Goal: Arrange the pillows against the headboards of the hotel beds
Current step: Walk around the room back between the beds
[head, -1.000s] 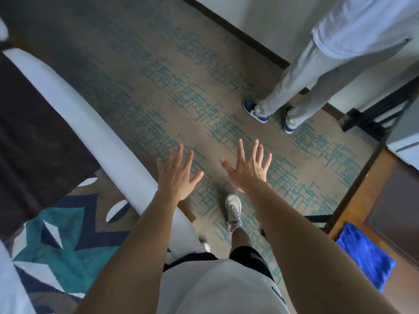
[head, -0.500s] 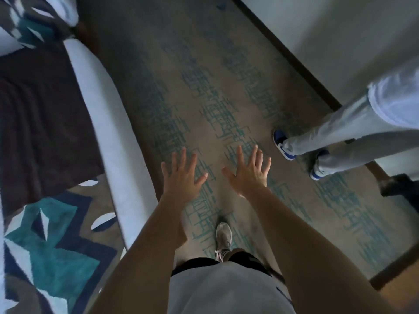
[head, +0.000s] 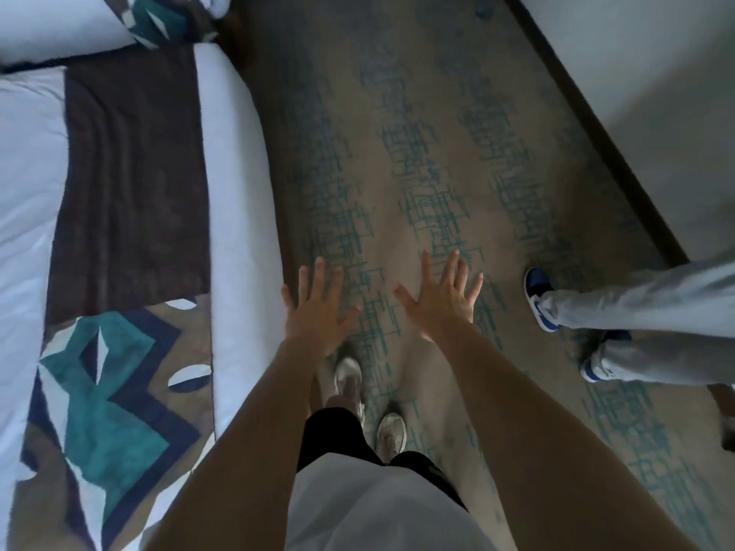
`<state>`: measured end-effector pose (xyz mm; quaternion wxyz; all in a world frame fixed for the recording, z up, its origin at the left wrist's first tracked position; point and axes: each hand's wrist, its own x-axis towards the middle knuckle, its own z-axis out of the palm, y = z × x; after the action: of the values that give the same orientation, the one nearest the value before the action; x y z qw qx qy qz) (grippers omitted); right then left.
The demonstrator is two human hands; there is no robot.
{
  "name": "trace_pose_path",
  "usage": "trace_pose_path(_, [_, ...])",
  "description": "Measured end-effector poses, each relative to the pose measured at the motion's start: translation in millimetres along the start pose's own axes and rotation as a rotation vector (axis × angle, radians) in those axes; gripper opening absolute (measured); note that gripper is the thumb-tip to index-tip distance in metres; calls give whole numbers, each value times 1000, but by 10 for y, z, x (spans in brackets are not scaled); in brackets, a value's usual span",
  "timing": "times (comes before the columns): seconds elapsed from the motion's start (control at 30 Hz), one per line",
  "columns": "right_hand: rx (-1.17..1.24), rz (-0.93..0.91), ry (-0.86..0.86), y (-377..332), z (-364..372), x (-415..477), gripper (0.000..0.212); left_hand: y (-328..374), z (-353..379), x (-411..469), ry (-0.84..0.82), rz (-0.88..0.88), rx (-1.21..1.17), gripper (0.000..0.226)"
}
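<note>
1. Both hands, left hand (head: 318,312) and right hand (head: 443,302), reach forward, fingers spread, palms down, holding nothing above the patterned carpet (head: 417,153), probably walking toward the pillows.
2. Head view: a white pillow (head: 51,29) and patterned cushion (head: 159,21) lie far along the bed (head: 234,173), left.
</note>
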<state>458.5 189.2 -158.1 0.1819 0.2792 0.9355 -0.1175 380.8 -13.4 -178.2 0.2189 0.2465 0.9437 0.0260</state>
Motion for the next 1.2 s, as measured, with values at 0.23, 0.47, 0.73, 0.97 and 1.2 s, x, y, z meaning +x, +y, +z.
trace_pose_path(0.23, [-33,-78,10,-499,-276,752,87,-359,-304,718,24,-56,19,81])
trace_pose_path(0.47, [-51,-114,8,-1144,-693,1611,87,-791,-907,1480,77,-82,-2,87])
trace_pose_path(0.73, [-27,-160,35,-1752,-1000,2291,88,-1206,-1360,2172,119,-92,13,90])
trace_pose_path(0.97, [-46,-179,14,-1924,-1231,2943,87,-1278,-1590,2763,89,-118,-4,84])
trace_pose_path(1.2, [-59,-232,-14,-1922,-1607,3896,87,-1230,-1897,3564,97,-188,-8,83])
